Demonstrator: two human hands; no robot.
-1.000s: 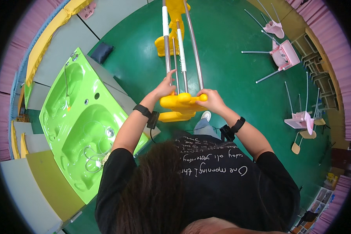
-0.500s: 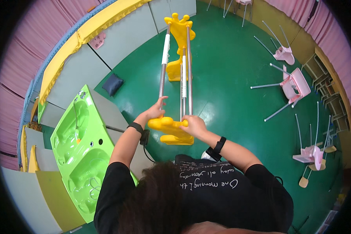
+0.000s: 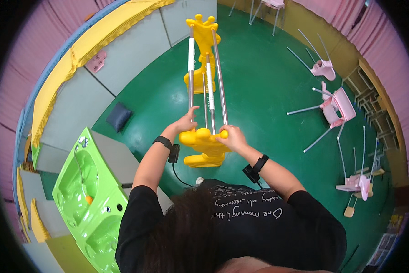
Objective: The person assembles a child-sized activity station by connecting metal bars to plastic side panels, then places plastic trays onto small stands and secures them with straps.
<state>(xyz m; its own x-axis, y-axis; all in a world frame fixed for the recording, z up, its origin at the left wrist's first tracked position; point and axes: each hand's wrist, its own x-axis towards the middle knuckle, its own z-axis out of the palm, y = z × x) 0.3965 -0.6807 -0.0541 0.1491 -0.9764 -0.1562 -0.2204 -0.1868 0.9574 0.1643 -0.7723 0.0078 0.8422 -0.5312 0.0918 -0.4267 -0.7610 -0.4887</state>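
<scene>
Both hands on the near end of a long rack that runs straight away from the person

The yellow plastic rack with long silver metal rods (image 3: 207, 91) lies with its long axis pointing away from the body over the green floor (image 3: 259, 91), its far yellow end piece (image 3: 203, 27) well away and its near yellow end piece (image 3: 203, 141) right in front of the chest. The left hand (image 3: 185, 123) is curled around the leftmost rod just above the near end piece; the right hand (image 3: 232, 136) is closed on the right edge of that end piece, at the foot of the rightmost rod. Both hands sit about level across the rack, neither clearly nearer. A bright green moulded plastic sink unit (image 3: 84, 191) stands to the person's left, well apart, and pink chairs with metal legs (image 3: 336, 102) lie tipped over to the right.
</scene>
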